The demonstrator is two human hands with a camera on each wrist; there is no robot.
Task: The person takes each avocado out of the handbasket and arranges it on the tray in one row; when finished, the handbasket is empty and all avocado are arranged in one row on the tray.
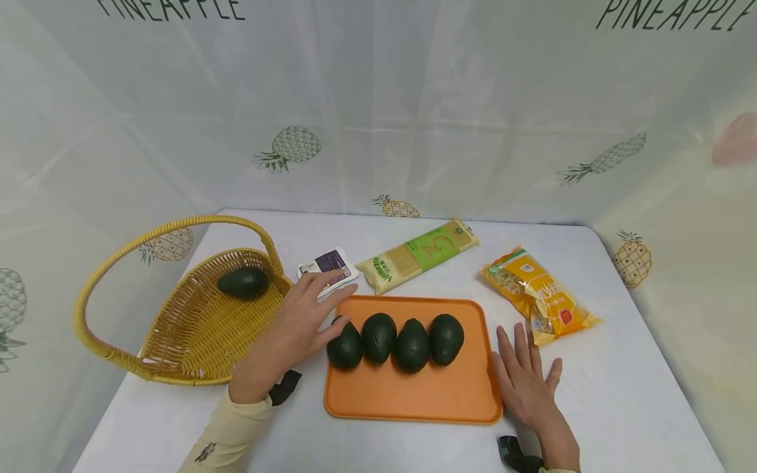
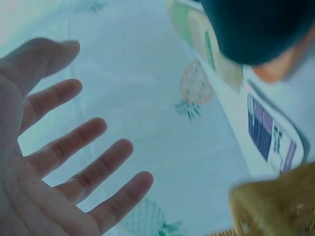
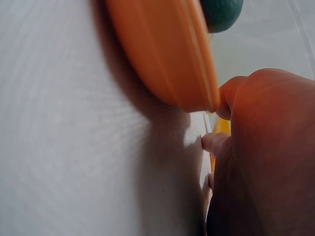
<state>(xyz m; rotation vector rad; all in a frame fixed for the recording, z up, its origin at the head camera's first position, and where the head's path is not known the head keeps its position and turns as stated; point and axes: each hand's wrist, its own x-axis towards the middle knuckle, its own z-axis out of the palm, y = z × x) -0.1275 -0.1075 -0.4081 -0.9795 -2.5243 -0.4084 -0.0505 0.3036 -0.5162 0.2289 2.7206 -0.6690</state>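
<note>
Several dark green avocados (image 1: 412, 346) lie in a row on an orange tray (image 1: 414, 399). My left hand (image 1: 300, 323) is over the gap between the basket and the tray, with its fingertips near the leftmost avocado (image 1: 345, 346). Its fingers are spread and hold nothing in the left wrist view, where a dark avocado (image 2: 261, 27) fills the top right. Beside the tray's right edge, my right hand (image 1: 524, 380) has its fingers extended. In the right wrist view its thumb side meets the rim of the tray (image 3: 162, 54). Another avocado (image 1: 244, 282) sits inside a yellow wicker basket (image 1: 204, 338).
The basket's tall handle (image 1: 89, 289) arches up at the left. Behind the tray lie a white packet with a purple label (image 1: 324, 264) and a long noodle pack (image 1: 418, 256). A yellow bag (image 1: 541, 295) lies beyond the right hand. A pineapple-print curtain (image 1: 378, 98) hangs behind the table.
</note>
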